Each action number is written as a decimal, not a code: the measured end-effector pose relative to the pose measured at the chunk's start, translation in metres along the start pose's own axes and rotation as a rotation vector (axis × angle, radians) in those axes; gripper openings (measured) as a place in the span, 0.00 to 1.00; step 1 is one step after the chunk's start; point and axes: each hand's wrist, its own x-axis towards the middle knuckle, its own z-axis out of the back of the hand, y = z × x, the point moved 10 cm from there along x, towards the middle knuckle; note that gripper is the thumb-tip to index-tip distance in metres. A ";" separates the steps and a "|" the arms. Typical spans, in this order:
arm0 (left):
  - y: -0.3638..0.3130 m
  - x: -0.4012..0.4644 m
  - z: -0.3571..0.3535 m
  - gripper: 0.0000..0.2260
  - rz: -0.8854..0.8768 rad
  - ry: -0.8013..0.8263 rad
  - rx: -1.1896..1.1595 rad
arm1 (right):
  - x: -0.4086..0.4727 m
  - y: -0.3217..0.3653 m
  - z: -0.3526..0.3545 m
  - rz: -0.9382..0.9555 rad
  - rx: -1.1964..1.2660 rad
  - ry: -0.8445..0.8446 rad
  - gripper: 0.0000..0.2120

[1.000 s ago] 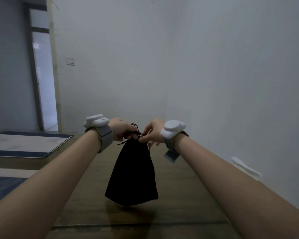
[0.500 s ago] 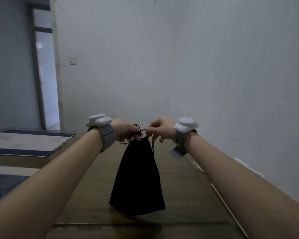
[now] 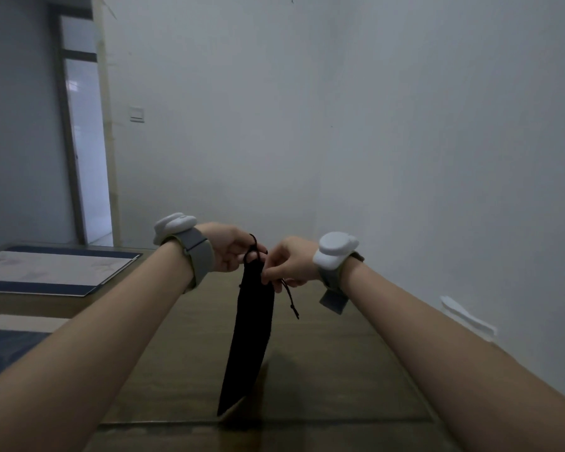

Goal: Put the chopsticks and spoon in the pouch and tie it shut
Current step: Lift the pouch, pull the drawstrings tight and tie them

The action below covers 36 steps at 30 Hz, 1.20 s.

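A black drawstring pouch [image 3: 250, 337] hangs upright over the brown table [image 3: 323, 370], turned edge-on so it looks narrow, its lower tip near the table top. My left hand [image 3: 230, 251] pinches the gathered neck and a loop of black cord [image 3: 253, 247] at the top. My right hand [image 3: 289, 264] grips the neck just below, with a loose cord end [image 3: 291, 301] dangling under it. Chopsticks and spoon are out of sight; whether they are inside the pouch I cannot tell.
A blue-and-white mat [image 3: 46, 267] lies on the table at the left. A white object [image 3: 467, 318] rests against the wall at the right. A doorway [image 3: 85, 141] opens at the far left, and white walls close in ahead and to the right.
The pouch has rotated from broadside to edge-on. My right hand has dropped from the top cord to just below the neck, and a cord end now hangs free.
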 end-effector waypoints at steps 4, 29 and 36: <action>0.000 -0.002 0.000 0.13 -0.018 -0.002 -0.112 | 0.002 -0.002 -0.003 -0.010 0.018 -0.041 0.09; -0.008 -0.017 -0.008 0.10 -0.110 0.060 -0.114 | 0.009 0.011 0.046 0.042 0.343 -0.329 0.03; -0.007 -0.013 0.004 0.07 -0.162 -0.040 -0.006 | 0.011 0.000 0.041 -0.009 0.545 -0.296 0.08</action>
